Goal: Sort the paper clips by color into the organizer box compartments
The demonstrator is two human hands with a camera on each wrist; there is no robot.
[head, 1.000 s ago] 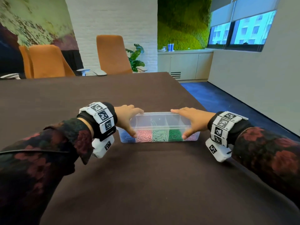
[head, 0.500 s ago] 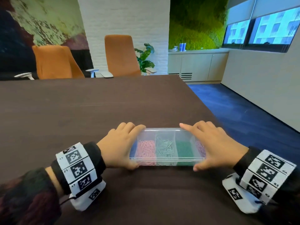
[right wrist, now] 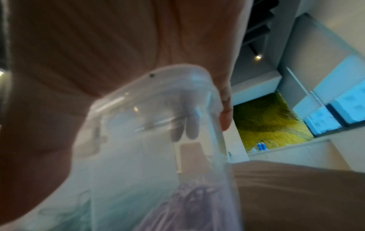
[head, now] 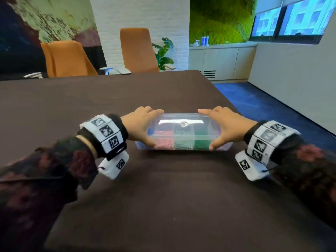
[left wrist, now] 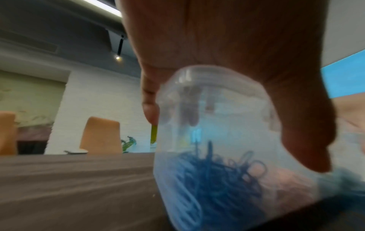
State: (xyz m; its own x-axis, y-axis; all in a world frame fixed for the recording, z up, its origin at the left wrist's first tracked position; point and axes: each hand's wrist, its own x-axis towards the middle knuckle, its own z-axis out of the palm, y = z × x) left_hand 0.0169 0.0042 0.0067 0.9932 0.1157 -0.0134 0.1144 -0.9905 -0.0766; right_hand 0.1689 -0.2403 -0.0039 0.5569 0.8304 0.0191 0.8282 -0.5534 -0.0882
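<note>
A clear organizer box with its lid closed sits on the dark brown table. Through its wall I see pink paper clips, pale green paper clips and dark green paper clips in separate compartments. My left hand grips the box's left end, thumb on the front wall and fingers over the lid. My right hand grips the right end the same way. The left wrist view shows blue paper clips in the end compartment, the right wrist view purple paper clips.
Two orange chairs stand at the table's far edge. The table's right edge drops to blue carpet close beside my right hand. A cabinet runs along the back wall.
Both hands have kept their hold on the box's ends. The head view has swung, and the lid now catches the reflection of a ceiling light.
</note>
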